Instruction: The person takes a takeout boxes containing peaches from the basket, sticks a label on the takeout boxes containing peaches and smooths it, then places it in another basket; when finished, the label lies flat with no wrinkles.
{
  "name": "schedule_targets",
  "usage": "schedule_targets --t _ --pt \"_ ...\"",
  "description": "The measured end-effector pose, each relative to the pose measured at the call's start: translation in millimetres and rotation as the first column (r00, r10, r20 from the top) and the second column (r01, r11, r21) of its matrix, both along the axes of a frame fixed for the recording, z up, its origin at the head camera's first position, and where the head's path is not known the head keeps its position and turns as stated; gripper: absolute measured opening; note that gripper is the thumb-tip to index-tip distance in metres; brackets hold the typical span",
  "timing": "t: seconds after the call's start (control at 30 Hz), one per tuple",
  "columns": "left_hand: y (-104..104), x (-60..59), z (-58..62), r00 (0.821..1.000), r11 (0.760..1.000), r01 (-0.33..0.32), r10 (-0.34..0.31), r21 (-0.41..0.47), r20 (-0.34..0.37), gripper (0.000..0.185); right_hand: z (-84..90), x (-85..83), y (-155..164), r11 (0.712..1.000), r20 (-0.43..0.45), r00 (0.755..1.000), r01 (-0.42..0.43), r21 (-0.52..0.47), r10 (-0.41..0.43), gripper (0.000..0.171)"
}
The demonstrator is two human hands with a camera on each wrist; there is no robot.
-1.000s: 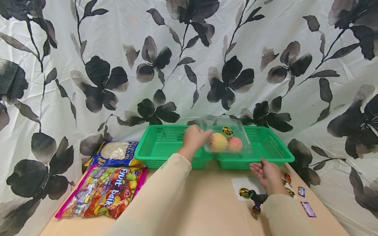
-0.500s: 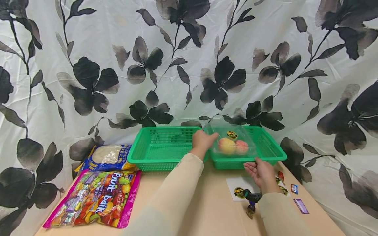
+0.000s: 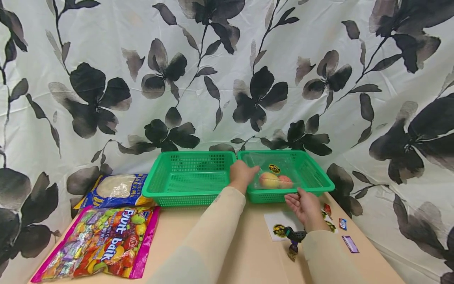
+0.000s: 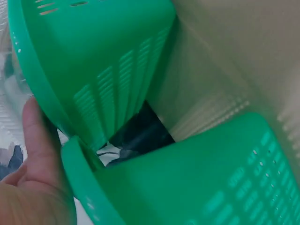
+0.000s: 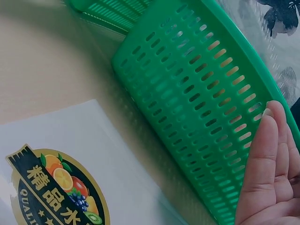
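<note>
A clear plastic fruit box (image 3: 278, 159) with a black-and-gold label sits inside the right green basket (image 3: 320, 179). Two round fruits, one yellowish (image 3: 268, 180) and one pinkish red (image 3: 285, 182), show through it. At the box's left edge, my left hand (image 3: 242, 174) pinches it, thumb towards the box; the left wrist view has this hand (image 4: 40, 173) beside the two basket rims, its grip partly hidden. My right hand (image 3: 306, 207) is at the right basket's front rim, palm turned up and fingers fairly straight, close to the perforated wall (image 5: 201, 103).
A second green basket (image 3: 188, 201) adjoins on the left. Farther left lie a blue-and-yellow bag (image 3: 115, 187) and a pink-edged candy bag (image 3: 103, 240). A white labelled sheet (image 3: 273, 221) and several small wrapped sweets, including a purple one (image 3: 350, 244), lie at right.
My left hand has moved right and down relative to the baskets, lowering the fruit box into the right basket. My right hand stays by the front rim. The whole view has shifted slightly.
</note>
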State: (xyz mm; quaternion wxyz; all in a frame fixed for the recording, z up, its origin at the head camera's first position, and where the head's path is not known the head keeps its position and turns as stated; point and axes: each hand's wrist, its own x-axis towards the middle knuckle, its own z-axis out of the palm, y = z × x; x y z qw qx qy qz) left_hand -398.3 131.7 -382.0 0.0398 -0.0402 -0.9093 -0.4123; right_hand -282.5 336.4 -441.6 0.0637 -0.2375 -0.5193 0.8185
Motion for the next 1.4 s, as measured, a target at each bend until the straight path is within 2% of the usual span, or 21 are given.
schedule_targets --t 0.13,0.2,0.23,0.43,0.47,0.6,0.77,0.9,1.0,1.1,1.17,1.23,1.3,1.4 --pt "5 -2.5 -1.8 1.0 1.0 -0.015 0.015 -0.025 0.009 0.053 -0.1 -0.9 -1 1.0 0.01 1.0 0.004 -0.003 -0.004 0.028" --pt "7 -2.4 0.1 1.0 0.999 0.0 0.001 -0.038 0.026 0.05 0.4 -1.1 -1 1.0 0.012 1.0 0.003 -0.007 -0.003 0.029" --pt "9 -5.3 -3.1 1.0 0.999 0.007 -0.007 -0.05 0.016 0.049 0.8 -1.0 -1 1.0 0.011 1.0 0.003 -0.007 -0.003 0.029" --pt "12 6.2 10.9 0.993 0.99 0.105 -0.098 -0.089 0.072 0.04 2.9 1.5 -1 1.0 0.009 1.0 -0.001 0.004 0.001 0.031" --pt "11 11.2 17.1 0.989 0.988 0.122 -0.113 -0.09 0.097 0.038 2.9 1.9 -1 1.0 0.011 1.0 0.0 0.002 0.0 0.031" --pt "10 11.4 20.2 0.98 0.982 0.164 -0.152 -0.089 0.13 0.035 2.9 3.1 -3 1.0 0.017 1.0 0.0 0.005 0.0 0.03" --pt "8 10.4 21.8 0.961 0.98 0.198 -0.196 0.007 0.196 0.044 4.6 3.7 -2 1.0 0.012 1.0 0.01 0.021 -0.01 0.031" --pt "5 6.9 17.7 0.946 0.974 0.215 -0.227 0.076 0.232 0.055 4.9 5.8 -1 1.0 0.013 1.0 0.006 0.016 -0.007 0.031" --pt "1 4.5 13.8 0.943 0.969 0.214 -0.238 0.126 0.234 0.055 5.4 6.2 -2 1.0 0.021 1.0 0.013 0.026 -0.014 0.032" --pt "-6 5.1 8.9 0.947 0.955 0.176 -0.231 0.239 0.224 0.051 6.3 4.9 -5 0.997 0.025 0.999 0.038 0.069 -0.04 0.038" --pt "-11 8.7 4.5 0.948 0.929 0.145 -0.229 0.342 0.221 0.047 7.4 5.1 -7 0.991 0.037 0.997 0.067 0.118 -0.072 0.044" --pt "-16 15.3 -0.2 0.95 0.874 0.102 -0.227 0.475 0.214 0.045 7.8 5.6 -8 0.981 0.053 0.993 0.096 0.166 -0.106 0.051" --pt "-24 24.1 -4.9 0.955 0.796 0.055 -0.217 0.603 0.2 0.045 8.0 6.7 -9 0.972 0.067 0.988 0.125 0.201 -0.141 0.054" --pt "-40 38.8 -10.5 0.97 0.652 0.017 -0.195 0.758 0.146 0.042 8.4 9.1 -11 0.961 0.069 0.981 0.161 0.223 -0.18 0.047"
